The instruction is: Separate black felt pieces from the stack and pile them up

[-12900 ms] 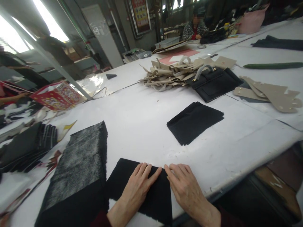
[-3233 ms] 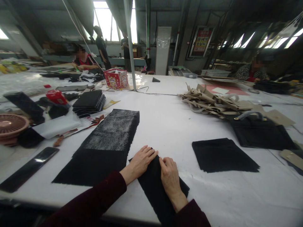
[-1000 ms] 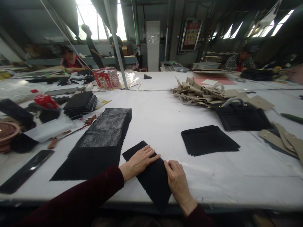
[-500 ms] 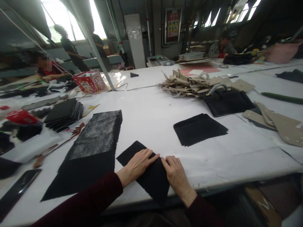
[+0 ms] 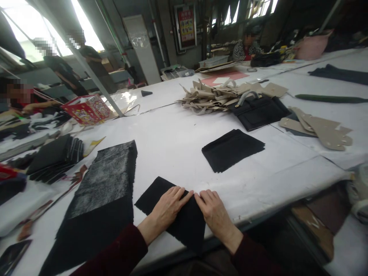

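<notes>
A black fabric piece (image 5: 188, 226) lies at an angle on the white table, its lower corner at the front edge. My left hand (image 5: 169, 205) rests on top of it, palm down, thumb and fingers apart. At the piece's right edge is my right hand (image 5: 214, 211), fingers bent and close together, the fingertips touching the fabric edge near my left thumb. Whether that hand pinches the edge is hidden. To the left lies a long stack of black fabric (image 5: 100, 184) with a greyish upper part. A smaller black stack (image 5: 232, 149) is to the right, farther back.
Beige pieces (image 5: 207, 96) are heaped at the back beside a black bag (image 5: 258, 111). More beige parts (image 5: 313, 126) lie right. A red box (image 5: 89, 109) stands back left, near a grey pole (image 5: 94, 73). Several people are beyond the table.
The view has turned to the right and tilted, so the table's contents appear shifted left. Both hands remain at the same black piece, with almost the same pose.
</notes>
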A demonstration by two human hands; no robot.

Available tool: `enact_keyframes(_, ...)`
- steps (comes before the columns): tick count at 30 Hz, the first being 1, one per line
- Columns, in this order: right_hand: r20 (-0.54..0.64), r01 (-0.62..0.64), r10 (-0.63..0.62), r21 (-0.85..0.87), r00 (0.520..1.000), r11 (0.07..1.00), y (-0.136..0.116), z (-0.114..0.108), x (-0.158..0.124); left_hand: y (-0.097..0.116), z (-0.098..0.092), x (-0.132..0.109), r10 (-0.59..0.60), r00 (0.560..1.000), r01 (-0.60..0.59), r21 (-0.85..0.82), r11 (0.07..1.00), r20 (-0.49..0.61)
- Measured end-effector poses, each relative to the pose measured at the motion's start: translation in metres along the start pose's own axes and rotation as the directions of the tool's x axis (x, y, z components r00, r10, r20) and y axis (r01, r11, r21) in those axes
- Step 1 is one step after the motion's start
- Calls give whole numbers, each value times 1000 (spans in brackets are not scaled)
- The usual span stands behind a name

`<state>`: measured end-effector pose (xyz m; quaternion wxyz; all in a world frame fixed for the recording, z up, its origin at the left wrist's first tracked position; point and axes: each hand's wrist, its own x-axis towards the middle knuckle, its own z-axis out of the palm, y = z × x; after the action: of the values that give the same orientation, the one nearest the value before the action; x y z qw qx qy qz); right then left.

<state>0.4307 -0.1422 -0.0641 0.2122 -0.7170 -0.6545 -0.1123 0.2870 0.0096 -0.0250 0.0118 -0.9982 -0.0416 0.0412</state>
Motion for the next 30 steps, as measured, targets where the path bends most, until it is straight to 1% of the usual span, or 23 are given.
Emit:
enact_keyframes(6, 20, -28, 29, -14, 999, 1000, 0, -5, -3, 1, 7, 4, 64, 997, -66, -38, 997, -43)
enact_keyframes(11, 39, -66, 66, -10, 997, 998, 0, -8, -8, 5, 12, 6, 63, 997, -64, -32, 997, -44)
enact_keyframes(16, 18, -92, 92, 0, 996, 996, -1, -7, -13, 8, 12, 8, 71, 996, -71, -4, 997, -59)
enact_keyframes(24, -14, -111, 111, 4, 994, 994, -1, -6, -17, 8, 10, 10, 108, 992, -113, -74, 991, -70)
enact_keyframes(30, -6, -105, 105, -3, 994, 994, -1, -9, -17, 15, 7, 12, 70, 996, -75, -107, 991, -53)
